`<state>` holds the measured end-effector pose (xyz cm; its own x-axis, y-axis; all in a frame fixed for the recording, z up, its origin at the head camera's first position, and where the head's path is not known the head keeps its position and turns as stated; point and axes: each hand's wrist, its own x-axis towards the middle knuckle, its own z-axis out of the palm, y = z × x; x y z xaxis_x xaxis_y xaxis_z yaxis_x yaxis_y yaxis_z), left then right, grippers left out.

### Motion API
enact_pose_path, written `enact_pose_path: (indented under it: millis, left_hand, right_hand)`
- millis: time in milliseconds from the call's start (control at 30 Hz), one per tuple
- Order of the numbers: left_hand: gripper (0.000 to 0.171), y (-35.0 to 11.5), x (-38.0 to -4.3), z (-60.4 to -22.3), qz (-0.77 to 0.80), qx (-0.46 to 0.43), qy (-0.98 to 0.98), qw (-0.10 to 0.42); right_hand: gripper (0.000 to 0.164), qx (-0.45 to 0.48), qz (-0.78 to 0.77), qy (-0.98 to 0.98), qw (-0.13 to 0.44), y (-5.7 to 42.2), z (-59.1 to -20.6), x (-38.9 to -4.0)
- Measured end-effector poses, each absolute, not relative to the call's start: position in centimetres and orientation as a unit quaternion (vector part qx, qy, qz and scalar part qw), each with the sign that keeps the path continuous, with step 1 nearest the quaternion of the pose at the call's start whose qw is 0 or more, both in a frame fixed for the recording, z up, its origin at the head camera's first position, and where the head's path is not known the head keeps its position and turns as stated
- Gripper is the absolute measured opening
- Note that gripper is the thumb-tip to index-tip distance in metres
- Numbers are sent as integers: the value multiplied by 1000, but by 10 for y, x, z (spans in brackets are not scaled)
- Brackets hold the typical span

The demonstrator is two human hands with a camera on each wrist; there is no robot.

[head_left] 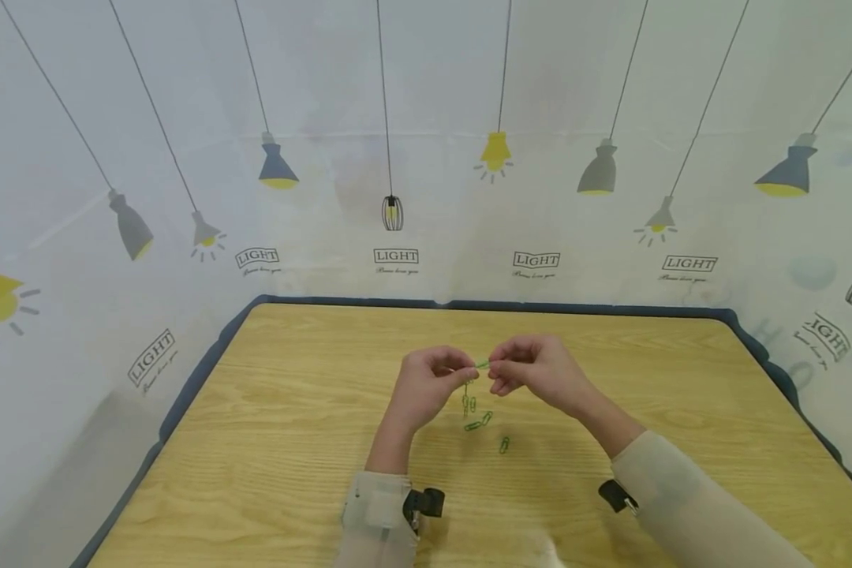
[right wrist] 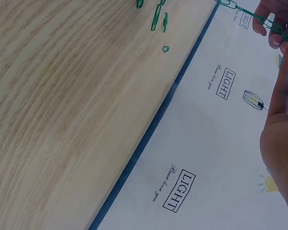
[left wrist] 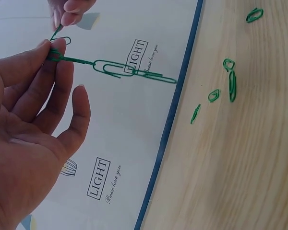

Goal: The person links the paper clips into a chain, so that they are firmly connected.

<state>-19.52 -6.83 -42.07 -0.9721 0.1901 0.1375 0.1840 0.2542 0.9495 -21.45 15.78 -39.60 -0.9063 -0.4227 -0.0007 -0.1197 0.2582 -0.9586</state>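
Over the middle of the table, my left hand (head_left: 426, 386) pinches a chain of linked green paper clips (left wrist: 77, 61) between thumb and forefinger. The chain hangs down below those fingertips, its other fingers loosely bent. Close on its right, my right hand (head_left: 543, 372) pinches a green paper clip (head_left: 482, 365) with thumb and forefinger. That clip spans the small gap between both hands' fingertips, right at the top end of the chain. Part of it is hidden by the fingers. Beneath the hands, several loose green paper clips (head_left: 505, 446) lie scattered on the wood.
The light wooden table (head_left: 291, 442) has a dark blue edge (head_left: 575, 306) along its back and sides. Behind it hangs a pale wall covering (head_left: 454, 71) printed with lamps and the word LIGHT. A black wrist strap mount (head_left: 424, 502) sits at the left sleeve.
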Motion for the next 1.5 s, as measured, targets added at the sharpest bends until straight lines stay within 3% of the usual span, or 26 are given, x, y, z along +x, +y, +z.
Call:
enact_pose_path:
  millis: [467, 600, 867, 1267, 1500]
  left_hand:
    - [10, -66, -192, -420, 631, 132, 765, 0]
    - [12, -67, -193, -421, 624, 152, 766, 23]
    - [35, -66, -192, -419, 607, 183, 769, 83]
    - [17, -57, -185, -412, 623, 163, 765, 18]
    - [14, -56, -181, -403, 587, 173, 790, 32]
  right_hand:
    - [19, -169, -575, 799, 54, 161, -398, -209]
    - [18, -177, -581, 793, 47, 163, -397, -208]
    - [16, -203, -584, 785, 30, 160, -389, -198]
    - [11, -232, -560, 795, 21, 152, -391, -191]
    - [9, -245, -543, 803, 17, 156, -389, -189]
